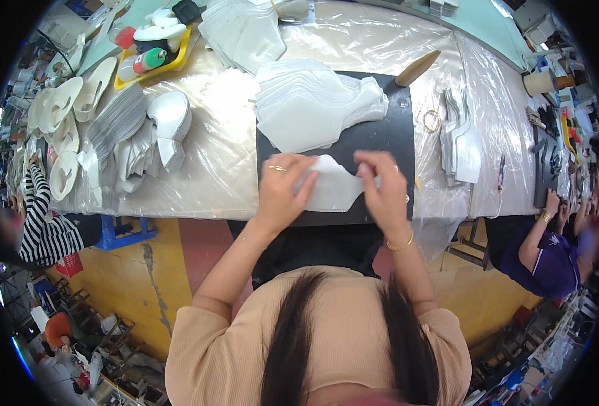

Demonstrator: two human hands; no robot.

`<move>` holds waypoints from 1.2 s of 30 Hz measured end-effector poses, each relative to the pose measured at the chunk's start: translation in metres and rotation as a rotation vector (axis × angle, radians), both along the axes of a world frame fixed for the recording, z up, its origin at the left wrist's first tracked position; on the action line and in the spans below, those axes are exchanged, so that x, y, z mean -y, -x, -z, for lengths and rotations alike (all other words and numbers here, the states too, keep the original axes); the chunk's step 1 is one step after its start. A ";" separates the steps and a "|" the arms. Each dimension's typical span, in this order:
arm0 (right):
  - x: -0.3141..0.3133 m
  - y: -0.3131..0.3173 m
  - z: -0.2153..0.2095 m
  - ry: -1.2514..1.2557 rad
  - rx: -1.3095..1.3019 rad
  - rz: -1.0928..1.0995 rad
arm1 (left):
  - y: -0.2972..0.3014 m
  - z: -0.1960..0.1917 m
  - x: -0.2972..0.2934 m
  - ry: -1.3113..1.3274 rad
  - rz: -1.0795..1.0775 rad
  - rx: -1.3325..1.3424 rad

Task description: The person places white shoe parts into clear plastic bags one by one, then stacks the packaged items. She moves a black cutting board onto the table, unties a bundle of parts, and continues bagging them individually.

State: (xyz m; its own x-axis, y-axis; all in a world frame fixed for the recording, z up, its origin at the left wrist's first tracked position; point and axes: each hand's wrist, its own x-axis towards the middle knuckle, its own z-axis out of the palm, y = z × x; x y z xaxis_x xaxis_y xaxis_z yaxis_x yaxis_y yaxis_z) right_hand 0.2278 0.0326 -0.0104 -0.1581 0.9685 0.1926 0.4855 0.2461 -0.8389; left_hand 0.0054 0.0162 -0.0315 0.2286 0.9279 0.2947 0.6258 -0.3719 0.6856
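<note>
A white, shaped flat piece point(333, 188) lies over the near part of a black board point(404, 145). My left hand point(286, 186) grips its left edge, fingers bent over it and thumb on top. At its right end, my right hand point(384, 186) pinches the narrow tip between thumb and fingers, slightly blurred by motion. Just beyond my hands, a fanned stack of similar white pieces point(313, 101) covers the far part of the board. A pointed wooden tool point(418, 68) rests at the board's far right corner.
Plastic sheeting covers the table point(221, 149). More white stacks point(462, 139) stand right, near a small knife-like tool point(501, 172). On the left are folded white pieces point(167, 125), cream shaped parts point(62, 108) and a yellow tray point(177, 64) with bottles. Co-workers sit on both sides.
</note>
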 end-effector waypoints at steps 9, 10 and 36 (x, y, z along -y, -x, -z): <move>0.034 0.043 0.012 0.163 -0.082 -0.245 | 0.010 -0.016 0.035 0.275 -0.213 -0.281; 0.032 0.044 0.013 0.162 -0.096 -0.241 | 0.008 -0.014 0.034 0.266 -0.230 -0.265; 0.022 0.012 0.009 0.450 -0.447 -0.151 | -0.039 -0.043 0.041 0.070 -0.106 0.133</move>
